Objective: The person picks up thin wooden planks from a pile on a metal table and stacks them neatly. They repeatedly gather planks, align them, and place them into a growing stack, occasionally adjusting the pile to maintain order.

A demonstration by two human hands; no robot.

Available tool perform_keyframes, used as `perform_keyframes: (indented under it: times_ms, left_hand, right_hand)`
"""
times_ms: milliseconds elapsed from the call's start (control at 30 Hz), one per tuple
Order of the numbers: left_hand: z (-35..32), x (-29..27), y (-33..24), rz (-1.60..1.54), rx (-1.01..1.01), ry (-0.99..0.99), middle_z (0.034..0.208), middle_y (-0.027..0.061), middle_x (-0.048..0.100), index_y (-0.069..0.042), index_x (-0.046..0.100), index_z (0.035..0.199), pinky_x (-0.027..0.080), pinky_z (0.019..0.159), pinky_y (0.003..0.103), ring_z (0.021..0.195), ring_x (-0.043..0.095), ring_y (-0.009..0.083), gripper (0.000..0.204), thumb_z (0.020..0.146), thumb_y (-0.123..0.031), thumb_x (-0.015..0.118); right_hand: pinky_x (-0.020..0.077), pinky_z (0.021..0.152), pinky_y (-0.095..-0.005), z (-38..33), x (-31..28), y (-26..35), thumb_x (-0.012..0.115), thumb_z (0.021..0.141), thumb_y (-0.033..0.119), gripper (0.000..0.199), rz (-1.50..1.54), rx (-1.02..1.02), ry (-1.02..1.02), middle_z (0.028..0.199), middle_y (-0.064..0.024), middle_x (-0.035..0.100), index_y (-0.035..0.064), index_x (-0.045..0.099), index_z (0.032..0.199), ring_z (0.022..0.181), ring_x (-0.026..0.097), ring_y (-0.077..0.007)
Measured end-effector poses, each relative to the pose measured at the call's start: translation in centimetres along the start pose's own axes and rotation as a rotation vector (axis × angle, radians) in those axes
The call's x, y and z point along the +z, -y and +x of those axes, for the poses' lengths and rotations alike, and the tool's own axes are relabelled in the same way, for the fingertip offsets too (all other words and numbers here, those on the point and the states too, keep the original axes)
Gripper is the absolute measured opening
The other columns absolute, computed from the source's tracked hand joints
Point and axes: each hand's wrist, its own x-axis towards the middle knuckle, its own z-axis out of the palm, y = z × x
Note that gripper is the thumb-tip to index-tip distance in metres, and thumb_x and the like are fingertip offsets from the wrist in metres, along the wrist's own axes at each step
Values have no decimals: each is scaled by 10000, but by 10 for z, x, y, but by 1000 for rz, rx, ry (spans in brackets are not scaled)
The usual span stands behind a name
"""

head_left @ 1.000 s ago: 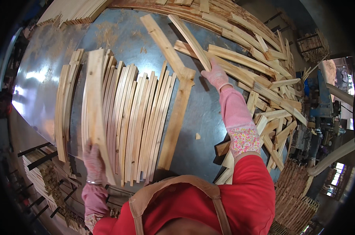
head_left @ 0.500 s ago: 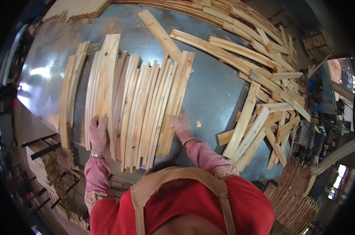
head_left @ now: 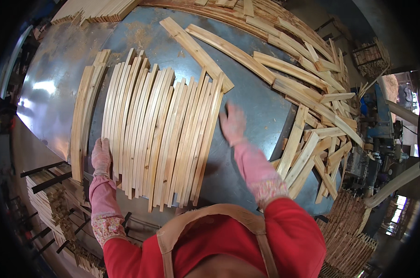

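A row of narrow wooden strips (head_left: pixel 149 134) stands packed side by side on the metal table (head_left: pixel 254 125) in front of me. My left hand (head_left: pixel 102 155), in a pale glove, rests with fingers extended against the left side of this row, near its lower end. My right hand (head_left: pixel 233 124), also gloved, is open and slightly blurred over the bare metal just right of the row, apart from it. At the row's top right, a wooden board (head_left: pixel 191 46) lies slanted, its lower end meeting the strips. Left of the row lie a few separate strips (head_left: pixel 82 116).
A jumbled heap of wooden pieces (head_left: pixel 312 143) covers the table's right side. Pale boards (head_left: pixel 94 11) lie at the far left corner. Stacked wood (head_left: pixel 54 204) stands on a rack at lower left, and more stacks (head_left: pixel 344 227) at lower right. Machinery (head_left: pixel 377 120) stands beyond.
The wide faces seen in the row before now show as narrow edges. My left hand has shifted left to the row's outer side. My right hand has moved up and right, off the strips.
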Motion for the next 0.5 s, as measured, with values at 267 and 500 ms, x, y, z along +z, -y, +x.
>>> perform_keyframes:
  times_ms: [267, 500]
  left_hand:
    - [5, 4, -7, 51, 111, -10, 1420, 263, 662, -57, 562, 1521, 488, 1076, 515, 1306, 619, 453, 689, 1099, -593, 461]
    - [0, 4, -10, 105, -1, -15, 1411, 261, 664, -77, 571, 1512, 482, 1086, 512, 1309, 617, 451, 667, 1102, -588, 446]
  right_hand:
    - [518, 1027, -522, 165, -2, -45, 767, 877, 244, 636, -356, -50, 137, 1307, -219, 645, 87, 539, 1449, 1216, 627, -411]
    - [541, 1014, -528, 31, -64, -19, 691, 914, 309, 690, 57, 404, 305, 1158, -254, 743, 130, 492, 1551, 1128, 700, -455]
